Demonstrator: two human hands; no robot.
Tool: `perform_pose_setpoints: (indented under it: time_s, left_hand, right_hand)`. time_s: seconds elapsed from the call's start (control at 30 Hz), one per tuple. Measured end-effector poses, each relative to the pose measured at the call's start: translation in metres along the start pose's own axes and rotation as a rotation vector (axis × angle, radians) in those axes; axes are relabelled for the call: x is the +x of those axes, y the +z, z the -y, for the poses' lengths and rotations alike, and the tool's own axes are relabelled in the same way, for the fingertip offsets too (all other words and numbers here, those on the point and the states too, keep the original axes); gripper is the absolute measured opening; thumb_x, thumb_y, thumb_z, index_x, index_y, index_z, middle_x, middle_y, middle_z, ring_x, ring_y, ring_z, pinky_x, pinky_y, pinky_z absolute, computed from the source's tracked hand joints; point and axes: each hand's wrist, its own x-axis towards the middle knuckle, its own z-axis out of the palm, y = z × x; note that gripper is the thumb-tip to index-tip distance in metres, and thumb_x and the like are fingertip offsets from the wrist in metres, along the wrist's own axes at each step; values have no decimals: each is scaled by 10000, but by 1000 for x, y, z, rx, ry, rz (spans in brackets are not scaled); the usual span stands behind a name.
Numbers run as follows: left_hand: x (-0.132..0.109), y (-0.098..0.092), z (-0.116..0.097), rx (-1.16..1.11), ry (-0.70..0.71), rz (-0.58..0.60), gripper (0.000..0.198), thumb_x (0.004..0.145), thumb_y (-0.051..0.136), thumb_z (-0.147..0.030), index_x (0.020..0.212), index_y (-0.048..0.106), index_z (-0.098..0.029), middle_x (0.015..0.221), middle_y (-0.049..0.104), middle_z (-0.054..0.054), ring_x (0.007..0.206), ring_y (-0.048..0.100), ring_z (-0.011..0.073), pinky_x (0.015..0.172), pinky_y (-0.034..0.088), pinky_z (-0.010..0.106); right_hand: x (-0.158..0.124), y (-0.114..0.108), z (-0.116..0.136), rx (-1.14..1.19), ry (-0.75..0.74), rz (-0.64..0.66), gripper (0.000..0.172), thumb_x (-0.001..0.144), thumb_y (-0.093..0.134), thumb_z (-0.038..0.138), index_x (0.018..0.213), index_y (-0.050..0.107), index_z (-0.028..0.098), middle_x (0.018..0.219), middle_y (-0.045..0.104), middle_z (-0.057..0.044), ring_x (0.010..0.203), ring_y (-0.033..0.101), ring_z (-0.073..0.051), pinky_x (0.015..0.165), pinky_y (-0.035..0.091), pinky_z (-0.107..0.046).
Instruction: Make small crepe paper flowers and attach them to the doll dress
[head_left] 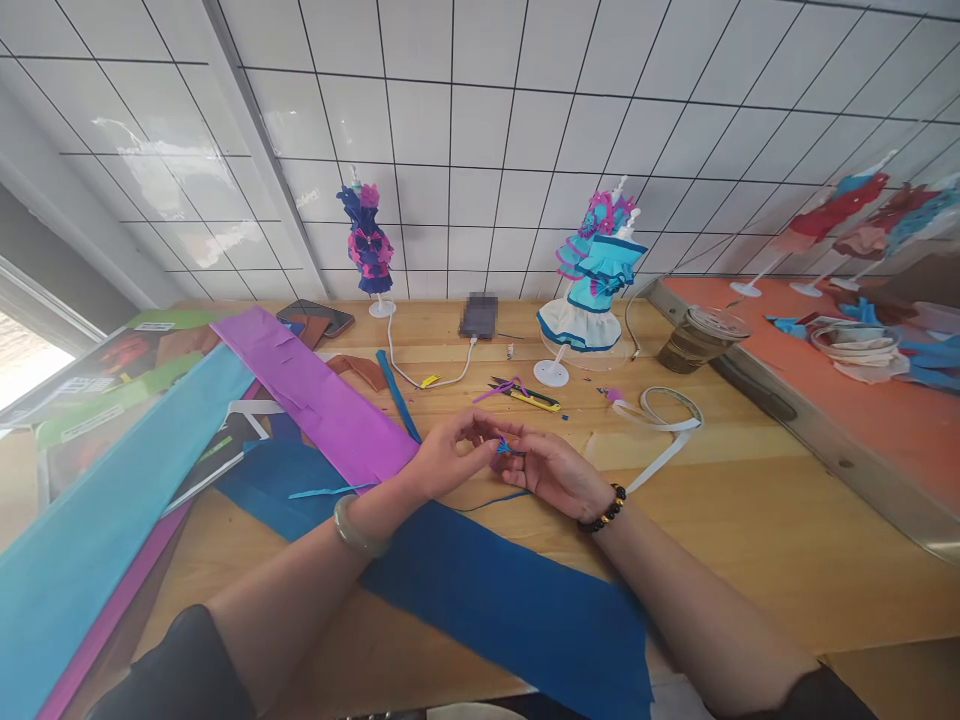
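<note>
My left hand (457, 455) and my right hand (559, 472) meet above the table, fingertips closed on a small gathered blue-and-purple piece (502, 446), perhaps paper. Its exact form is too small to make out. A thin dark blue strip (495, 501) hangs below the fingers. Under my forearms lies a wide sheet of dark blue crepe-like paper (510, 600). A purple sheet (315, 395) reaches in from the left and ends beside my left wrist. Beyond my hands are yellow-handled thread snips (534, 399) with a purple scrap across them.
Small dress forms in paper dresses stand at the back, one blue-and-pink (369, 240), another turquoise-and-white (589, 285). A roll of white tape (673, 395) trails at right, near a lidded cup (701, 338). A light blue sheet (112, 520) crosses the left. An orange surface (795, 380) borders the right.
</note>
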Motion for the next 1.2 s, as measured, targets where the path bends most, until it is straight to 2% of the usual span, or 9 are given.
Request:
perform_pose_setpoints:
  time_s: [0.2, 0.37, 0.47, 0.67, 0.9, 1.1, 1.2]
  left_hand:
    - [0, 1, -3, 93, 23, -4, 126, 754, 493, -157, 874, 531, -148, 836, 578, 43, 793, 544, 130, 731, 446, 271]
    - [1, 0, -6, 199, 112, 38, 147, 753, 455, -122, 836, 570, -164, 792, 589, 23, 729, 532, 111, 684, 435, 240]
    - [1, 0, -6, 210, 109, 62, 164, 758, 443, -120, 844, 575, -167, 801, 591, 25, 751, 540, 115, 694, 435, 240]
    - [0, 0, -1, 195, 65, -31, 146, 745, 480, -146, 885, 521, -156, 823, 570, 34, 751, 535, 120, 695, 446, 254]
    - [1, -2, -3, 264, 135, 26, 147, 751, 465, -141, 823, 588, -174, 784, 602, 29, 726, 532, 121, 690, 437, 257]
    - [2, -3, -2, 261, 163, 81, 227, 762, 448, -141, 889, 629, -187, 787, 616, 41, 742, 539, 136, 715, 430, 276]
    - [2, -3, -1, 252, 163, 91, 249, 774, 440, -153, 920, 637, -194, 794, 617, 46, 760, 542, 143, 737, 428, 287]
  right_hand:
    - [-1, 2, 1, -99, -58, -89, 310, 685, 608, 112, 981, 549, 180, 792, 651, -29, 581, 584, -91, 589, 499, -251]
    - [1, -1, -1, -124, -79, -81, 325, 685, 615, 110, 992, 530, 175, 755, 659, -33, 583, 606, -103, 569, 501, -245]
    - [1, -2, -1, -130, -82, -72, 334, 683, 611, 107, 998, 526, 180, 745, 659, -27, 580, 609, -104, 566, 501, -245]
    - [-1, -2, 0, -132, -81, -89, 360, 681, 590, 98, 1024, 512, 175, 710, 651, -11, 560, 598, -98, 610, 511, -269]
    - [0, -2, 0, -145, -92, -66, 330, 691, 592, 109, 1006, 521, 173, 749, 662, -32, 571, 610, -104, 598, 506, -262]
    - [0, -1, 0, -137, -80, -82, 331, 687, 582, 89, 1001, 521, 175, 677, 645, -10, 573, 611, -114, 601, 507, -273]
    - [-1, -2, 1, -107, -78, -75, 328, 687, 597, 93, 996, 522, 172, 705, 651, -20, 595, 612, -115, 612, 507, -278]
